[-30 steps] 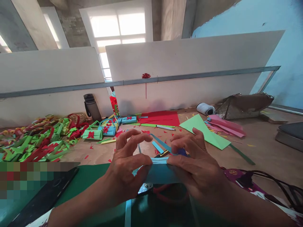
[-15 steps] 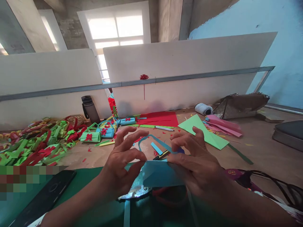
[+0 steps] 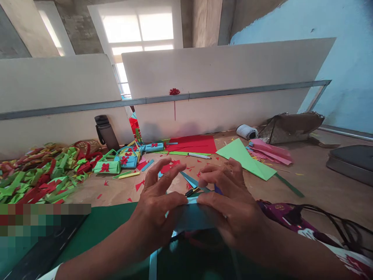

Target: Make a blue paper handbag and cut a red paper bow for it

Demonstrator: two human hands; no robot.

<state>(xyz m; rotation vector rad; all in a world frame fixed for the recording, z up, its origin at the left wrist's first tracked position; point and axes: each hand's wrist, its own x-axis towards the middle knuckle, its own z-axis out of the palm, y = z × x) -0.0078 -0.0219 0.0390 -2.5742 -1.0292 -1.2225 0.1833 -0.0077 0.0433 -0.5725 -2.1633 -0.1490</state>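
Observation:
A folded blue paper piece (image 3: 194, 217) is held low in front of me, its top edge between both hands. My left hand (image 3: 160, 206) pinches its left part with thumb and finger, other fingers raised. My right hand (image 3: 233, 198) grips the right part, with a narrow blue strip (image 3: 205, 189) near its fingers. Both thumbs are close together at the upper edge. A dark and yellow cutter (image 3: 191, 191) lies just behind the paper, partly hidden.
Small paper bags with red bows (image 3: 107, 167) and a heap of green and red strips (image 3: 43, 179) lie left. Behind are red sheets (image 3: 194, 144), a pen (image 3: 199, 156) and a bottle (image 3: 107, 132). Green paper (image 3: 247, 159) and a handbag (image 3: 287, 126) are right.
My hands have drawn closer together along the blue paper's top edge. The arched blue strip between them has dropped and is mostly hidden. The view has shifted slightly.

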